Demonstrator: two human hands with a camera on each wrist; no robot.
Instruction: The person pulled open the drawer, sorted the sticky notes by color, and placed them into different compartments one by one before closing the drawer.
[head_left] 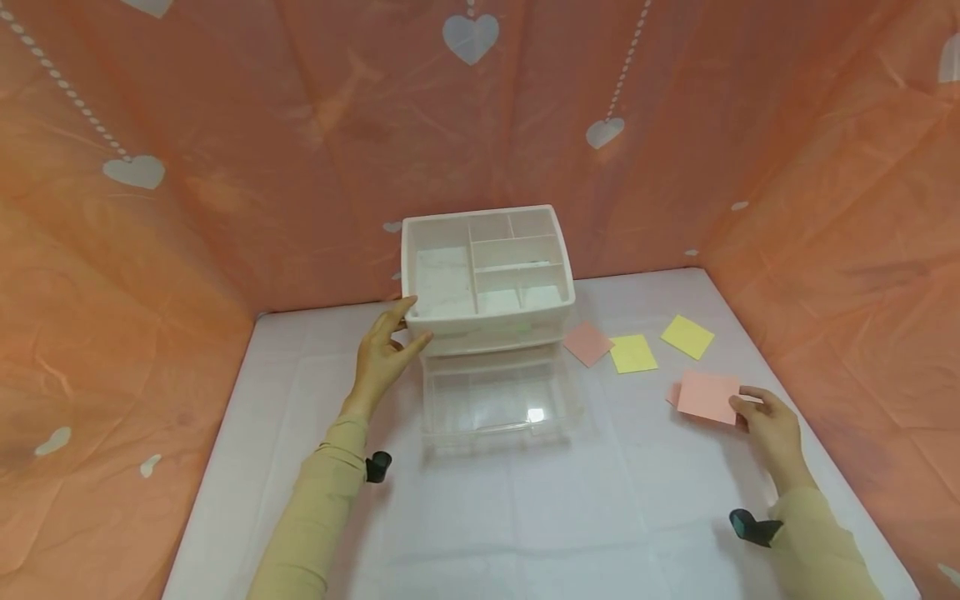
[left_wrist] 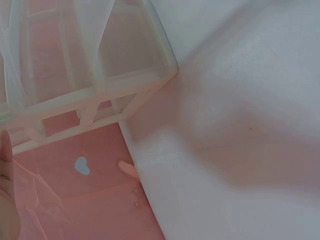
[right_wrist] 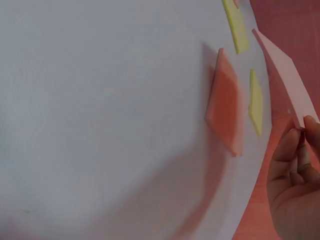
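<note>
A white plastic organizer (head_left: 491, 325) with a divided top tray stands at the back of the table. Its clear lower drawer (head_left: 487, 400) is pulled out toward the front. My left hand (head_left: 378, 358) grips the organizer's front left corner, thumb at the front and fingers along the side. Over at the right, my right hand (head_left: 772, 433) pinches a pink sticky note pad (head_left: 707, 397) by its edge, held above the table. Partly behind that pad, another pink pad (right_wrist: 226, 105) lies on the table.
Between organizer and right hand lie a darker pink pad (head_left: 588, 343), a yellow pad (head_left: 633, 354) and a second yellow pad (head_left: 687, 337). An orange cloth backdrop (head_left: 337, 167) with hearts encloses the white table (head_left: 525, 525) at the back and sides.
</note>
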